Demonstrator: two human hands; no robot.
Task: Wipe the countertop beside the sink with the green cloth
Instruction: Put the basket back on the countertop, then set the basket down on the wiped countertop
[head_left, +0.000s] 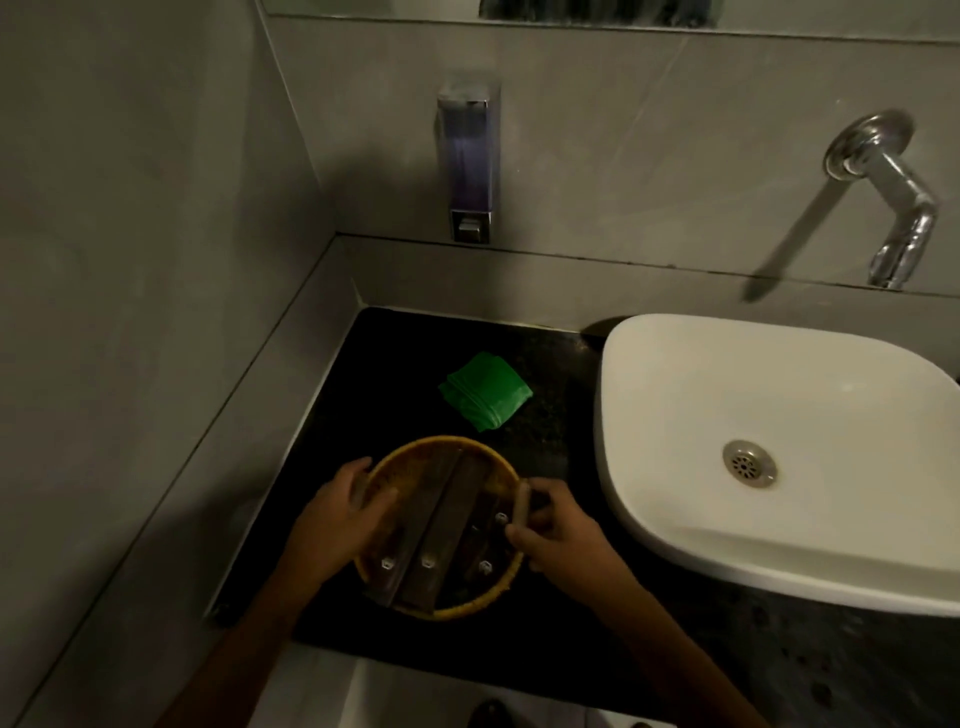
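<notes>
A folded green cloth lies on the black countertop left of the white sink, with no hand touching it. Nearer to me sits a round yellow woven basket holding dark wooden slats with metal bolts. My left hand grips the basket's left rim. My right hand grips its right rim, fingers curled over the edge. Both hands are below the cloth in the picture, apart from it.
A wall-mounted soap dispenser hangs above the counter's back edge. A chrome tap juts from the wall over the sink. Grey tiled walls close the counter at left and back. The sink drain is visible.
</notes>
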